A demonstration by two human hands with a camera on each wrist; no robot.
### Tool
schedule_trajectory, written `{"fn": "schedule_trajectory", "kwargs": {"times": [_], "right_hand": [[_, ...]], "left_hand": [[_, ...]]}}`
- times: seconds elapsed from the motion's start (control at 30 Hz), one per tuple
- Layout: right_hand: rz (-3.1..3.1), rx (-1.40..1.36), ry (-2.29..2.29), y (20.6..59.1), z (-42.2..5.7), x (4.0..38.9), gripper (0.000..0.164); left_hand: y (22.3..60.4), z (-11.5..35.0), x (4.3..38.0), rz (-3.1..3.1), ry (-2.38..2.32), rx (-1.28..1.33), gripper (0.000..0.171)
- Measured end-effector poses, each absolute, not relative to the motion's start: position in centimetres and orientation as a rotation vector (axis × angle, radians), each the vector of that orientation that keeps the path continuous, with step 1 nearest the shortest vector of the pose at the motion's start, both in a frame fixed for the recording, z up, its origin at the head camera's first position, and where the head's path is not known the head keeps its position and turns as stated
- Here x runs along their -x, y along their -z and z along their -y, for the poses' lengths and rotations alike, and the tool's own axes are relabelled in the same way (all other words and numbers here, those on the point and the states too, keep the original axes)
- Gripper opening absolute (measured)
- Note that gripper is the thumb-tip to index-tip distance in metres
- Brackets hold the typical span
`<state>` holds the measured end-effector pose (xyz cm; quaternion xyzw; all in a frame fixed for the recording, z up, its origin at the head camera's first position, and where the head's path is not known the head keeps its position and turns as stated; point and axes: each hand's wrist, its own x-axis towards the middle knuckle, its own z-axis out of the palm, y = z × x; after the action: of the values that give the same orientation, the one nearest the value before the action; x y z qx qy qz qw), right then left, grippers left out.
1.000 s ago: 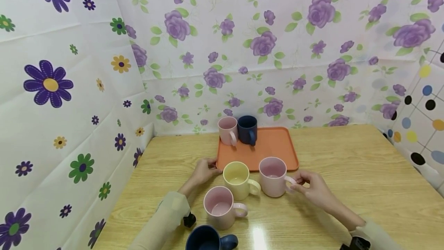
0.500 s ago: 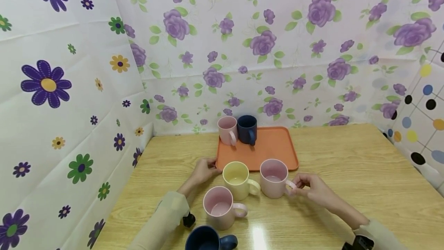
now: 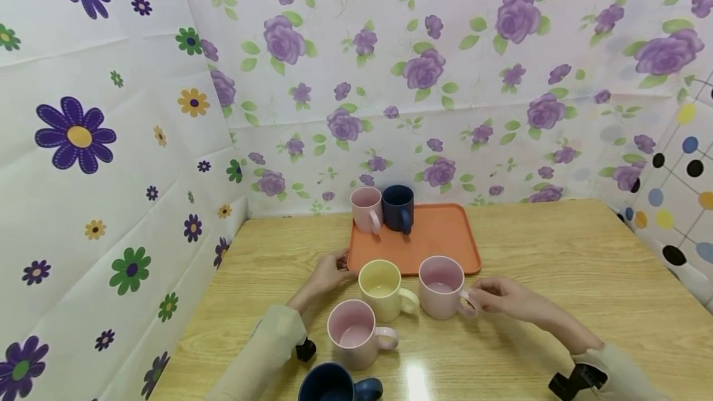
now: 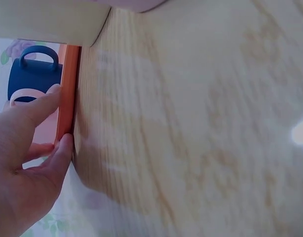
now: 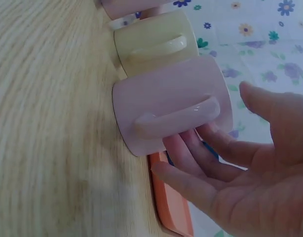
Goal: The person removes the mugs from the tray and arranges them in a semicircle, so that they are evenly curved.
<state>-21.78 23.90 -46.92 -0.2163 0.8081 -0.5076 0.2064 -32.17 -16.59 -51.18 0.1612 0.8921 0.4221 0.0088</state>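
My right hand (image 3: 490, 299) is at the handle of a pink mug (image 3: 442, 287) standing on the table just in front of the orange tray (image 3: 440, 241). In the right wrist view the fingers (image 5: 191, 148) lie straight beneath the pink mug's handle (image 5: 178, 117), with the thumb held apart and nothing gripped. My left hand (image 3: 332, 269) rests on the table at the tray's front left corner. Its index finger (image 4: 40, 106) and thumb touch the orange tray rim (image 4: 67, 94).
A yellow mug (image 3: 380, 288) stands left of the pink one, another pink mug (image 3: 355, 334) sits nearer me, and a navy mug (image 3: 333, 386) is at the front edge. A pink mug (image 3: 366, 209) and a navy mug (image 3: 398, 207) stand on the tray's far left. Flowered sheets wall in the table.
My right hand has sunk lower and slid in at the pink mug's handle, and the mug has shifted very slightly. The left hand has stayed at the tray corner.
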Motion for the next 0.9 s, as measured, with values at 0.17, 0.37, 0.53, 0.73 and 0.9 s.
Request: {"fn": "schedule_trajectory", "kwargs": {"times": [0.17, 0.37, 0.53, 0.73, 0.9], "right_hand": [[-2.275, 0.534, 1.429, 46.2, -24.0, 22.8, 0.045], [-2.287, 0.478, 1.434, 45.5, -23.9, 24.7, 0.045], [-2.309, 0.474, 1.430, 44.9, -23.4, 26.9, 0.043], [-2.295, 0.433, 1.434, 44.4, -22.3, 29.3, 0.045], [-2.266, 0.411, 1.431, 44.2, -21.2, 31.0, 0.047]], "left_hand": [[50.6, 16.2, 32.1, -2.808, -1.243, -0.487, 0.065], [50.2, 15.6, 31.8, -2.815, -1.239, -0.461, 0.061], [49.9, 15.3, 31.8, -2.825, -1.245, -0.397, 0.061], [49.8, 15.2, 31.9, -2.837, -1.220, -0.355, 0.062], [49.6, 15.2, 31.8, -2.819, -1.242, -0.314, 0.062]]}}
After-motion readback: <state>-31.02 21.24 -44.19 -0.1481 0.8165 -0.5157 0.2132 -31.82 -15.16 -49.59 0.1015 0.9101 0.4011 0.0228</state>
